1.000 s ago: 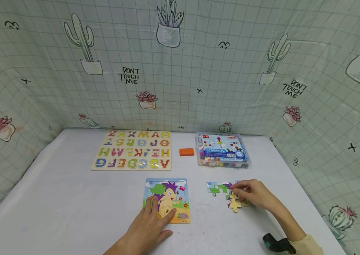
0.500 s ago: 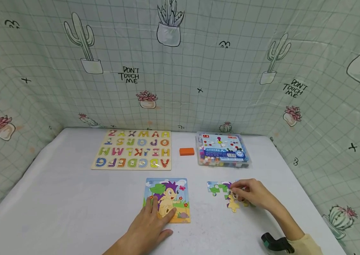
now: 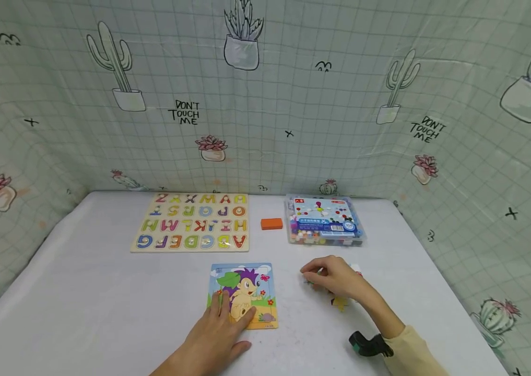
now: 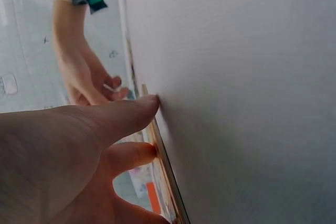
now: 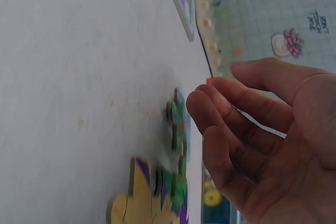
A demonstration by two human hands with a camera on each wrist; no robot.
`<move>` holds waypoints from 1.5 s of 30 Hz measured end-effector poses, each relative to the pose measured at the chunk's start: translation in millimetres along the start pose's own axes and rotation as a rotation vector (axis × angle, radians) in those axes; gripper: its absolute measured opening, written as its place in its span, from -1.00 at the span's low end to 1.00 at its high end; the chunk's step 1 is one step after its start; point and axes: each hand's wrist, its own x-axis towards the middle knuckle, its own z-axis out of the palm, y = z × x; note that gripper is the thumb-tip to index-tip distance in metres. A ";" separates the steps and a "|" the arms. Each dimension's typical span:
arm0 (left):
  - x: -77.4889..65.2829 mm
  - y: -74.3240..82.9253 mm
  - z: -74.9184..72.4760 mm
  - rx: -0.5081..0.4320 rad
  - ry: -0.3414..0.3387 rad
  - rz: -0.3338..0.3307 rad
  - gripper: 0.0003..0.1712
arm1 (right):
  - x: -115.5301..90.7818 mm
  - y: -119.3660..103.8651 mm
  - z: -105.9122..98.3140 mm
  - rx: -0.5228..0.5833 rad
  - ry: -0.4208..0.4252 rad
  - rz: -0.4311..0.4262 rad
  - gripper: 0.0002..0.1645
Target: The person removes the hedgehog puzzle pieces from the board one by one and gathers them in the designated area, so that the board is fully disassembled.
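My left hand (image 3: 220,326) rests with spread fingers on the lower left of a square hedgehog picture board (image 3: 267,300). In the left wrist view its thumb and a finger touch the edge of the board (image 4: 167,169). To the right, my right hand (image 3: 333,277) hovers over a group of joined jigsaw pieces (image 3: 339,304) and hides most of them. The right wrist view has the fingers (image 5: 202,111) loosely bent, the thumb apart from them, nothing seen between. Green, purple and yellow jigsaw pieces (image 5: 142,198) lie flat on the table below that hand.
Behind are a wooden alphabet board (image 3: 190,222), an orange block (image 3: 272,224) and a clear plastic box (image 3: 325,222) of small coloured parts. The white table (image 3: 105,303) meets a hanging patterned cloth (image 3: 265,104) at its back and sides.
My right hand has moved left, from the right part of the jigsaw pieces to over their left part. The left hand stays on the board. The head view has shifted slightly.
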 end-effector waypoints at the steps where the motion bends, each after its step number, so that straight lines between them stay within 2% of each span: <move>1: 0.1 0.8 0.0 -0.005 -0.009 -0.005 -0.32 | 4.5 -4.1 3.8 0.001 -0.005 -0.014 -0.69; 4: 1.5 3.8 -0.6 -0.008 -0.052 -0.010 -0.26 | 17.8 -17.5 15.9 0.004 -0.022 -0.058 -0.71; 9: 5.3 9.6 -1.5 0.082 -0.106 0.046 -0.14 | 39.1 -39.5 38.2 0.002 -0.056 -0.122 -0.75; 12: 5.8 12.0 -0.8 0.149 -0.090 0.077 -0.12 | 50.3 -51.5 50.8 -0.020 -0.065 -0.150 -0.79; 16: 4.0 12.3 0.9 0.218 -0.037 0.112 -0.14 | 62.7 -66.4 65.8 -0.045 -0.086 -0.168 -0.83; 26: -0.4 12.4 5.8 0.303 0.058 0.189 -0.16 | 81.0 -91.9 92.6 -0.068 -0.141 -0.183 -0.82; 29: -0.6 12.3 6.0 0.300 0.050 0.187 -0.17 | 83.4 -97.4 96.0 -0.083 -0.147 -0.186 -0.83; 33: 0.8 12.1 4.1 0.254 0.005 0.178 -0.19 | 84.9 -100.9 98.0 -0.087 -0.153 -0.174 -0.84; 38: 0.4 10.9 2.8 0.201 -0.023 0.168 -0.21 | 86.2 -102.1 100.3 -0.069 -0.163 -0.155 -0.85; 45: 3.3 10.8 2.2 0.187 -0.048 0.161 -0.21 | 86.8 -100.9 100.4 -0.027 -0.137 -0.135 -0.84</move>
